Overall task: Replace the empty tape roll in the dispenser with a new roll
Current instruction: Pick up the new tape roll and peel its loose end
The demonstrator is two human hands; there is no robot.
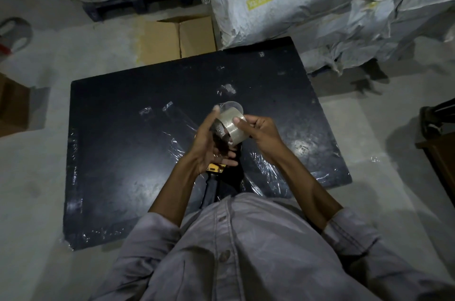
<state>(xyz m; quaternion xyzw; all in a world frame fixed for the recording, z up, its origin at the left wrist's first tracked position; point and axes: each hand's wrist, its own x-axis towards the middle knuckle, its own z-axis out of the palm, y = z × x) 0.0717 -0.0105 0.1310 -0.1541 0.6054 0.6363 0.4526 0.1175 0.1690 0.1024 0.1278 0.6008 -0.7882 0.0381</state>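
A clear tape roll (231, 125) is held up over the black table (123, 128), tilted on its side. My left hand (209, 143) cups it from the left, thumb tip at its upper rim. From the right, my right hand (261, 130) presses its thumb on the roll's outer face. The black tape dispenser (221, 177) with a yellow part lies just under my left wrist, near the table's front edge, largely hidden by my hands and shirt. A second clear ring (231, 106) shows just behind the roll; I cannot tell what it is.
Scraps of clear tape and film (226, 90) stick to the table top. Large white sacks (295, 0) are piled behind the table, with a cardboard box (177, 37) on the floor at the back. A dark piece of furniture (440, 150) stands at the right.
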